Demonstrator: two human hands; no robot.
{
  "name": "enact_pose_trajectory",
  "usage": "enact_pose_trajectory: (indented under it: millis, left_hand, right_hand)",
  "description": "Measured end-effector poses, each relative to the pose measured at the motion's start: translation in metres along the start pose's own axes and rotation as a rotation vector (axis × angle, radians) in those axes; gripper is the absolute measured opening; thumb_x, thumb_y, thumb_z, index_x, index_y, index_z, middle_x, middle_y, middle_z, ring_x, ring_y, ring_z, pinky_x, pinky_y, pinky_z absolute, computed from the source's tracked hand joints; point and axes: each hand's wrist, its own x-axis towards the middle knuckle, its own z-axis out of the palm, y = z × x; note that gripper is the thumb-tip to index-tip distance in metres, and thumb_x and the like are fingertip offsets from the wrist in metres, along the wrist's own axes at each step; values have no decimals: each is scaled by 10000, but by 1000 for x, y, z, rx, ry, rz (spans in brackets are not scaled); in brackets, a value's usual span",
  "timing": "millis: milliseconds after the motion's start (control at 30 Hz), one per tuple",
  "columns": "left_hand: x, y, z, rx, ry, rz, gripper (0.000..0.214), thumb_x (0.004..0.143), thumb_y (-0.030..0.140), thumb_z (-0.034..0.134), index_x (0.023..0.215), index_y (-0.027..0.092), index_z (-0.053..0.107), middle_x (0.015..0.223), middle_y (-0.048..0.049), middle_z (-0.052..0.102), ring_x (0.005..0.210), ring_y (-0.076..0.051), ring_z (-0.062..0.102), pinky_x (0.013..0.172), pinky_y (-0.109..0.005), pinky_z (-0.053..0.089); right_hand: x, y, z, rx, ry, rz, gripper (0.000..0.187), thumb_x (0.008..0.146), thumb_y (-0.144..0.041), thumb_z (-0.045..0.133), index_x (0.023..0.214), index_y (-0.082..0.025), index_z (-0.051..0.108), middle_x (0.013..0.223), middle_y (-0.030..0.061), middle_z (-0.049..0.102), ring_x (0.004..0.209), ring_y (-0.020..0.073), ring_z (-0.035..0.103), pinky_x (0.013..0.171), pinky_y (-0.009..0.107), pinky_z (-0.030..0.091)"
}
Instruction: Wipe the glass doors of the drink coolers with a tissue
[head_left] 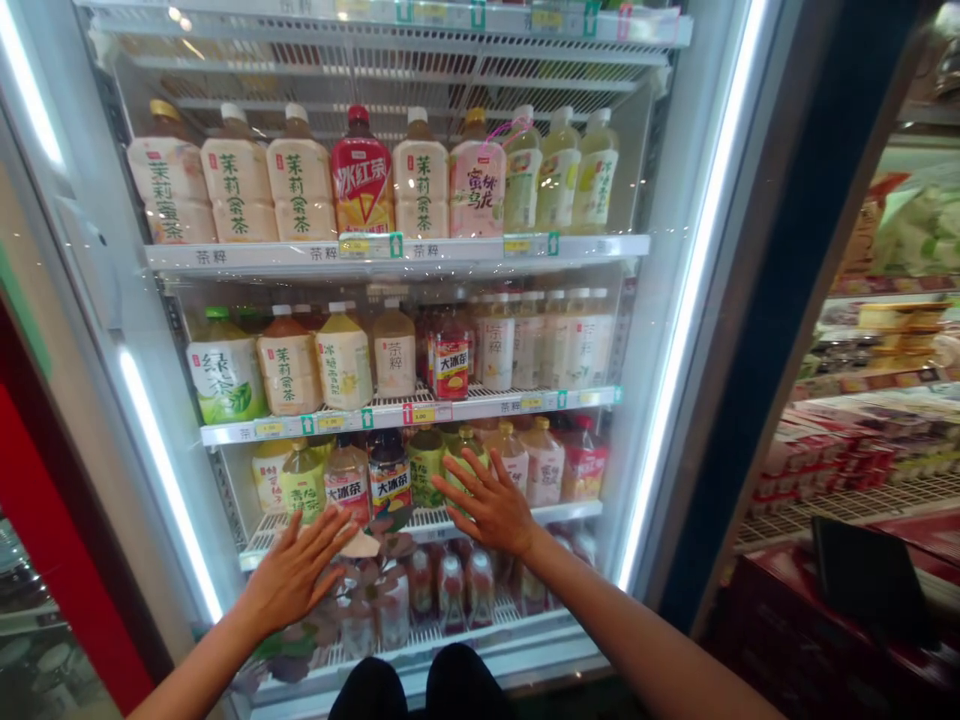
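Two hands are in view: one left hand (300, 568) and one right hand (486, 505). Knees (369, 690): two. The front row of the upper shelf (600, 246) carries nine bottles (362, 175), with six white caps (233, 113), two gold caps (475, 116) and one red cap (358, 113). Green arrow tags (396, 245): two on that shelf's edge, four along the middle shelf (480, 410), which also bears one red arrow tag (408, 413). Lower shelf (574, 511) bottles are partly hidden; their total cannot be established.
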Motion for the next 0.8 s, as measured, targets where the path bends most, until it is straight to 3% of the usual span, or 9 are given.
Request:
enact_pose_trajectory:
  millis: [167, 233, 300, 433, 500, 667, 733, 800]
  left_hand:
    - [43, -43, -26, 18, 125, -263, 790, 988, 494, 495, 1640, 201, 160, 1716, -97, 161, 1613, -261, 60, 1303, -575, -43]
    - [42, -39, -23, 23, 140, -293, 806, 986, 499, 492, 1642, 193, 140, 1725, -94, 103, 1613, -271, 39, 1302, -575, -50]
    - [22, -22, -13, 21, 116, -245, 810, 983, 516, 489, 1642, 194, 145, 1722, -86, 119, 1614, -261, 50, 1311, -552, -31]
    - [-19, 7, 2, 9, 35, -114, 781, 974, 494, 512, 1636, 224, 195, 1668, -70, 317, 1607, -217, 119, 1326, -500, 25]
    - [-15, -1, -1, 11, 26, -101, 777, 972, 488, 522, 1635, 235, 203, 1654, -66, 347, 1606, -207, 122, 1325, -500, 17]
    - [33, -33, -18, 36, 105, -239, 831, 968, 498, 529, 1643, 207, 141, 1715, -93, 154, 1610, -262, 67, 1310, -557, -34]
    - [30, -26, -15, 30, 100, -235, 840, 967, 509, 527, 1643, 204, 134, 1717, -90, 140, 1610, -268, 63, 1311, -557, -31]
    - [10, -9, -6, 12, 63, -173, 824, 970, 524, 520, 1640, 209, 160, 1708, -76, 178, 1611, -254, 72, 1318, -534, -8]
  right_hand:
    - [0, -1, 0, 13, 10, 4, 527, 964, -350, 632, 1480, -280, 550, 1542, 1, 553, 1611, 237, 127, 1327, 530, 0]
    - [-1, -1, 1, 15, 15, 7, 519, 967, -348, 630, 1475, -278, 555, 1533, 2, 564, 1612, 239, 126, 1326, 533, 2]
    - [-1, -1, 1, 11, 14, 7, 529, 964, -348, 634, 1481, -280, 548, 1537, 1, 560, 1611, 239, 127, 1326, 534, 2]
    - [-1, -1, 1, 3, -3, 1, 575, 950, -348, 649, 1506, -284, 517, 1564, 3, 528, 1611, 236, 130, 1326, 535, 3]
    - [-2, -1, 1, -2, -10, 2, 593, 946, -346, 650, 1518, -289, 502, 1572, 2, 518, 1610, 236, 138, 1326, 538, 5]
    - [-4, -1, 2, -30, -21, 10, 617, 944, -362, 648, 1536, -320, 476, 1583, 2, 503, 1593, 248, 218, 1326, 544, 26]
    - [-4, -1, 3, -28, -16, 12, 602, 953, -362, 637, 1532, -324, 480, 1579, -2, 508, 1588, 248, 235, 1326, 544, 32]
    - [-4, -1, 2, -22, -12, 14, 589, 960, -357, 626, 1530, -318, 484, 1576, -2, 511, 1589, 243, 232, 1327, 540, 33]
